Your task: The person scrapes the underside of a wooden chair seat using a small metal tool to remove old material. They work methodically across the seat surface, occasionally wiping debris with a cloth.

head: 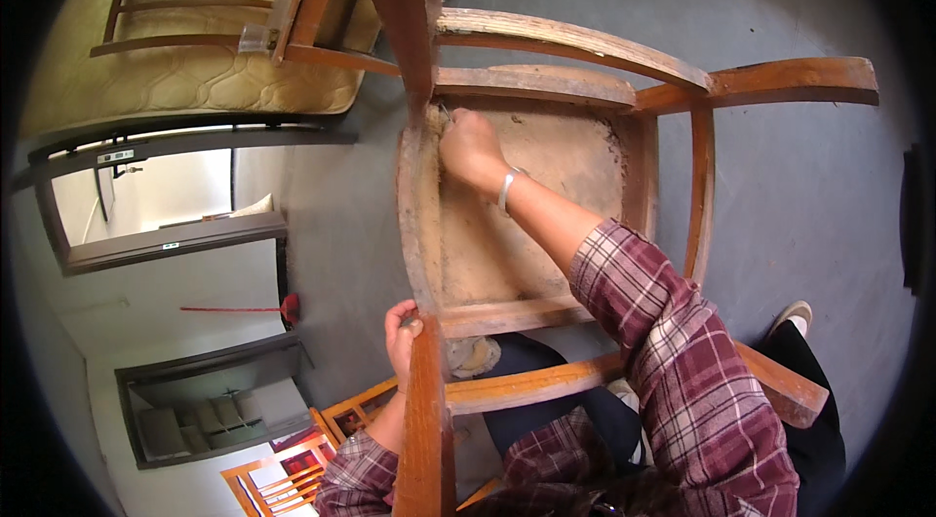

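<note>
An overturned wooden chair (420,224) lies before me, its legs sticking out and the underside of its seat (541,217) showing, dusty and stained. Inside the seat frame, at its upper left corner, my right hand (472,148) pinches a small thin metal tool (446,111); its exact kind cannot be told. Lower left, my left hand (402,338) grips the outer edge of the frame beside a chair leg (424,415). A light bracelet circles my right wrist.
Another wooden chair (311,5) stands by a bare mattress (241,82) at the upper left, with a clear plastic cup (254,38) on it. Further wooden chairs (281,480) are at the lower left. A red broom (289,309) is by the wall. My feet are under the chair.
</note>
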`<state>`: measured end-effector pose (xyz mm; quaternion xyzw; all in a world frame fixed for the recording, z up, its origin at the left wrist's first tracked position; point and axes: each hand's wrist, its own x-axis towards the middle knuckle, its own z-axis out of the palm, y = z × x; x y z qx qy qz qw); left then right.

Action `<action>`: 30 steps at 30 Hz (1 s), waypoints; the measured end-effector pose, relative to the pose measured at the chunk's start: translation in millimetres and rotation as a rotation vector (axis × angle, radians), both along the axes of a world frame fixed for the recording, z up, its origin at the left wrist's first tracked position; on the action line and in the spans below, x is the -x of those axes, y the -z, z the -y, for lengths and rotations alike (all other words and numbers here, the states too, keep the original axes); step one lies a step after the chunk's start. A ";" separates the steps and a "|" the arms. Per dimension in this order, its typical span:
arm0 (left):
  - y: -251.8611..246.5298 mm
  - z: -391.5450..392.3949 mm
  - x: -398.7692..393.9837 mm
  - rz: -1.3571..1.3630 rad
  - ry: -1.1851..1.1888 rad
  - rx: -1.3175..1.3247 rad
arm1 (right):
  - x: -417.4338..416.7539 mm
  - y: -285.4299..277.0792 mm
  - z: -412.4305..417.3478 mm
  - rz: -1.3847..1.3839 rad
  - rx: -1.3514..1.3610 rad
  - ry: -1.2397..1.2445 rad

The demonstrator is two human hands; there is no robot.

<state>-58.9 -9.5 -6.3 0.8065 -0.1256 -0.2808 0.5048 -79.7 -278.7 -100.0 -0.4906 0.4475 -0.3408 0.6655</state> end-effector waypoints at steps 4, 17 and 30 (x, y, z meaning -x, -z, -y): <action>-3.7 4.6 5.5 -0.001 0.011 -0.013 | 13.6 52.1 1.7 -0.045 -0.156 0.094; -2.3 -0.3 1.4 0.012 -0.010 0.056 | 42.5 66.3 2.4 -0.110 0.022 0.025; 3.5 -4.2 -2.7 0.040 0.023 0.019 | 46.7 -12.2 40.8 -0.537 0.772 -0.300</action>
